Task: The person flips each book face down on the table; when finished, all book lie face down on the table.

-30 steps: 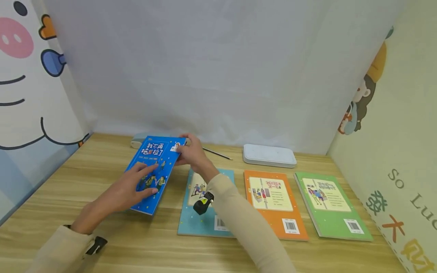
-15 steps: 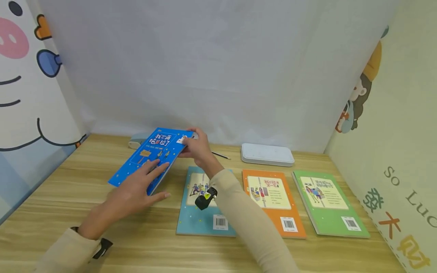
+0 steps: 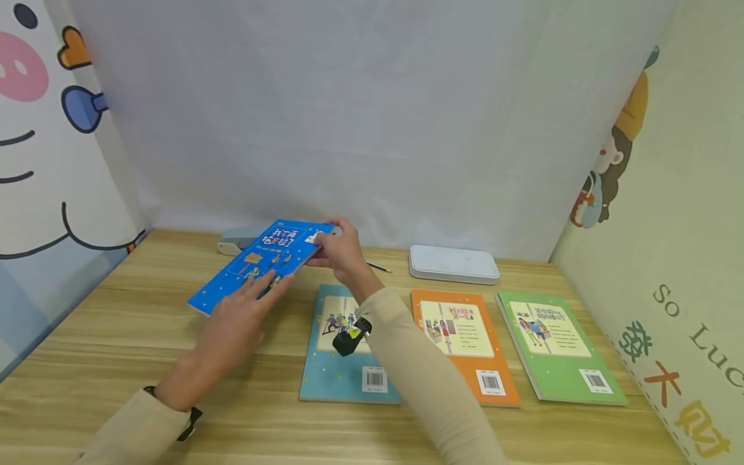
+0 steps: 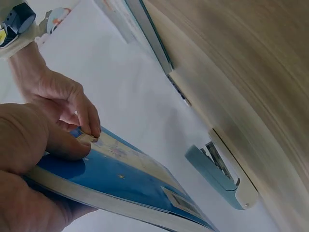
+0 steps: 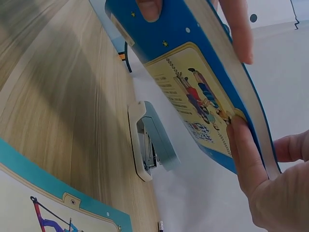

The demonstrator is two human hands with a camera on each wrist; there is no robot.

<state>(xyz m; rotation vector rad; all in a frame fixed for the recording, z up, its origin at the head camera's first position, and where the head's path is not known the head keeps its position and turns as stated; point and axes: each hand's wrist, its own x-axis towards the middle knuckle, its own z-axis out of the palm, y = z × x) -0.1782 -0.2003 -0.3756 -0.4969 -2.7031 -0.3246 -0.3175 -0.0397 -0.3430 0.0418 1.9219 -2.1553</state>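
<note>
- Blue book (image 3: 264, 258) raised off the counter (image 3: 145, 336), tilted, just left of the teal book (image 3: 343, 349).
- Right hand (image 3: 343, 255) pinches its far corner, steadying it.
- Left hand (image 3: 238, 323) clasps the near edge, fingers underneath bearing weight.

Stapler (image 3: 235, 240) behind held book (image 3: 261, 261); case (image 3: 453, 263) right.

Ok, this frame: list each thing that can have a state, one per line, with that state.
Blue book: closed, front cover up, lifted and tilted, held by both hands.
Left hand: grips the book's near edge.
Right hand: pinches its far corner.
Teal book, orange book, green book: closed, flat, back covers up.
Stapler: closed, on the table.
White case: closed.
</note>
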